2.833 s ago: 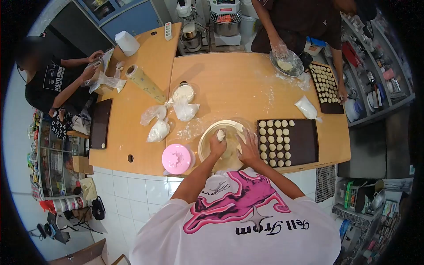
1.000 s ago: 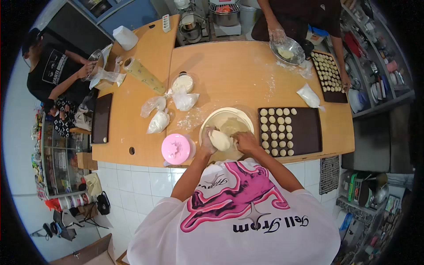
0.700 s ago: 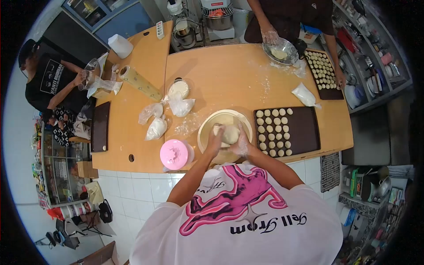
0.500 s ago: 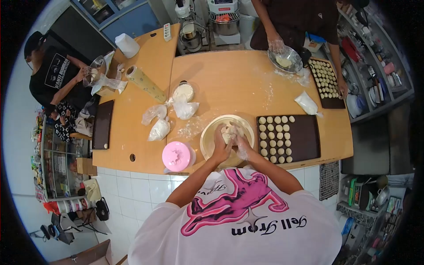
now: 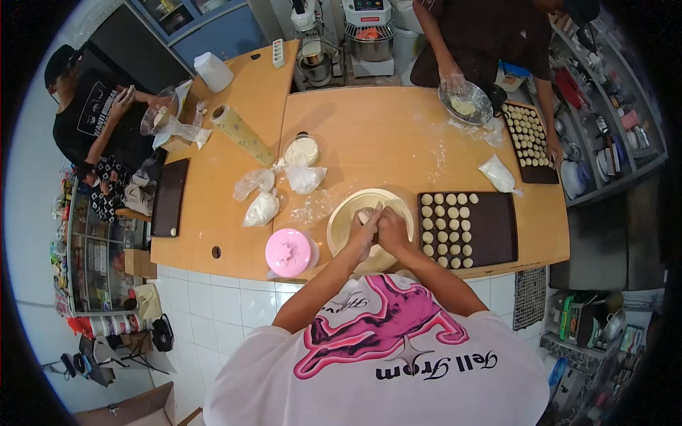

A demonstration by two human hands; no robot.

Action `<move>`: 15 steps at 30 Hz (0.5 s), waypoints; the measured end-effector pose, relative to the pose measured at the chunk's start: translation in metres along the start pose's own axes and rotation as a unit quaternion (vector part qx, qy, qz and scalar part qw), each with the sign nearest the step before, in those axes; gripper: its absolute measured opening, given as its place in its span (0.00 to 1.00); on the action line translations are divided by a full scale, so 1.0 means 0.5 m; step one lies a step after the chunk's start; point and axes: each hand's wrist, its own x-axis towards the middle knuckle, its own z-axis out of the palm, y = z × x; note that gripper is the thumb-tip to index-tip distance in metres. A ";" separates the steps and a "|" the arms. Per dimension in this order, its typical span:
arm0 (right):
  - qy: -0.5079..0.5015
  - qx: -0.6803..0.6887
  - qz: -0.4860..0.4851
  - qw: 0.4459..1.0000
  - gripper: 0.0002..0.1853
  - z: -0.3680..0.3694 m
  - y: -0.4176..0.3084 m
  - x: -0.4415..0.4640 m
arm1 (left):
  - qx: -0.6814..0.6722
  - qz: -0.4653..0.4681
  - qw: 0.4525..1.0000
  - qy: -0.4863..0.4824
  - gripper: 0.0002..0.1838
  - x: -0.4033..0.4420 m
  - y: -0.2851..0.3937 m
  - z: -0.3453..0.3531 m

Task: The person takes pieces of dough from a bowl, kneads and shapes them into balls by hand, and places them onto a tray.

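Both of my hands are together over a round cream bowl at the table's front edge. My left hand is closed around pale dough, a small part of which shows above the fingers. My right hand is closed and pressed close beside it; what it holds is hidden. Right of the bowl lies a dark tray with several round dough balls in rows on its left side. A pink lidded container stands to the left of the bowl.
Bags of white powder and a plastic-wrap roll lie left of centre. Across the table, a person's hand is in a metal bowl, beside a filled tray. Another person works at the left by a clear bowl.
My hands went from apart in the bowl to lifting a large dough piece, then came together around it; less dough shows now. The person at the left has raised one hand from the clear bowl.
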 end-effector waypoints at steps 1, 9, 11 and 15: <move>0.013 -0.025 -0.015 0.999 0.24 0.001 -0.010 0.001 | -0.017 -0.011 1.000 0.004 0.30 0.023 -0.010 -0.009; -0.143 0.302 0.139 0.932 0.55 -0.118 0.002 0.009 | -0.099 0.043 0.990 0.088 0.20 0.022 -0.025 -0.040; -0.148 0.212 0.163 0.952 0.57 -0.103 0.025 0.002 | -0.053 0.124 0.986 0.095 0.17 0.052 -0.066 -0.056; -0.268 0.417 0.319 0.808 0.55 -0.046 0.012 -0.023 | 0.137 0.261 0.954 0.052 0.18 0.011 -0.012 -0.030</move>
